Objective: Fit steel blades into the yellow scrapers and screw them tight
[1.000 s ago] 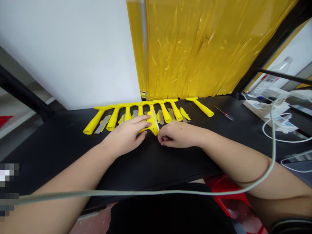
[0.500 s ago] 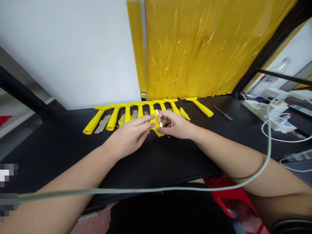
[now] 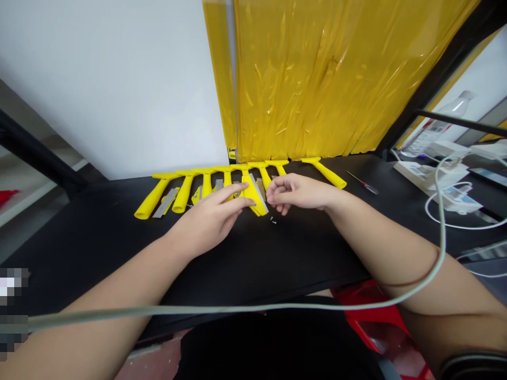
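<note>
Yellow scraper [image 3: 252,193] lies on the black table [image 3: 237,264] between your hands, so press it steady with your left hand [image 3: 209,219], fingers loosely open on top, and mind the blade's [image 3: 260,194] edge with your right hand [image 3: 297,193], fingers curled, any hold unclear.

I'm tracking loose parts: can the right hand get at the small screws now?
Probably yes: the small screws lie uncovered just on the near side of the right hand, with nothing visible between.

On the table [image 3: 237,274] I watch remotely, around the scraper [image 3: 254,193]: screws [image 3: 273,221] at five o'clock, handles [image 3: 152,199] from nine to three, screwdriver [image 3: 368,186] beyond
</note>
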A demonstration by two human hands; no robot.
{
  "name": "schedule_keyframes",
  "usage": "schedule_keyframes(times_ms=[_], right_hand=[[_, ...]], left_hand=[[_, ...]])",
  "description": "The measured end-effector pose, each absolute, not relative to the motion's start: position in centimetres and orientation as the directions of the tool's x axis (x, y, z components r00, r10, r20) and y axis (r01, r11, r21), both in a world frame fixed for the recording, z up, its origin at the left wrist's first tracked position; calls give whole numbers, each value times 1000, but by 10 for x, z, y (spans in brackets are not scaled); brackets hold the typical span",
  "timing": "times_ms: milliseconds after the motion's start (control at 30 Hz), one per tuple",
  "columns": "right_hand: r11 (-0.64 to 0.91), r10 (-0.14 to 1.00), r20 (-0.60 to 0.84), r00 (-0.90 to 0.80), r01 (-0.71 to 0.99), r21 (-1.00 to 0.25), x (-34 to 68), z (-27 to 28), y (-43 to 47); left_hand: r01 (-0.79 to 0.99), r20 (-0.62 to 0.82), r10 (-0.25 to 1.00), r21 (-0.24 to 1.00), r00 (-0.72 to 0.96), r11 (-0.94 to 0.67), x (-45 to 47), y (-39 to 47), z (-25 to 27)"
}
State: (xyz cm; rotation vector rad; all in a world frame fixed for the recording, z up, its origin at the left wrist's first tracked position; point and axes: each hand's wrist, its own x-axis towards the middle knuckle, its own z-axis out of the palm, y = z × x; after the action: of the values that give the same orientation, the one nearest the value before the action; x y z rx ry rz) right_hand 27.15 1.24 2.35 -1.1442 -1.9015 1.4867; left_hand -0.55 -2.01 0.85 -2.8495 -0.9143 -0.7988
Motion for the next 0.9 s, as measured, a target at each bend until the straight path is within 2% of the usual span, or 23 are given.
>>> schedule_keyframes(times_ms=[100,233,367,667,900], right_hand=[[142,826,-132,-549,428,-893,277,27,14],[123,857,-36,-514,271,-955,268,24,10],[58,866,-26,-500,151,-987,257,19,7],[14,861,-34,-507,90,-996,250,13,4],[-10,854,-48,-517,77,-997,252,15,4]], left_hand=[[555,488,541,132,685,-821,-5,-21,9],[546,480,542,147,690,-825,-5,-22,10],[534,485,531,147,695,-833,-5,-21,9],[481,531,457,103,713,-871,-4,-22,8],[481,481,429,18,765,-877,-8,-20,8]])
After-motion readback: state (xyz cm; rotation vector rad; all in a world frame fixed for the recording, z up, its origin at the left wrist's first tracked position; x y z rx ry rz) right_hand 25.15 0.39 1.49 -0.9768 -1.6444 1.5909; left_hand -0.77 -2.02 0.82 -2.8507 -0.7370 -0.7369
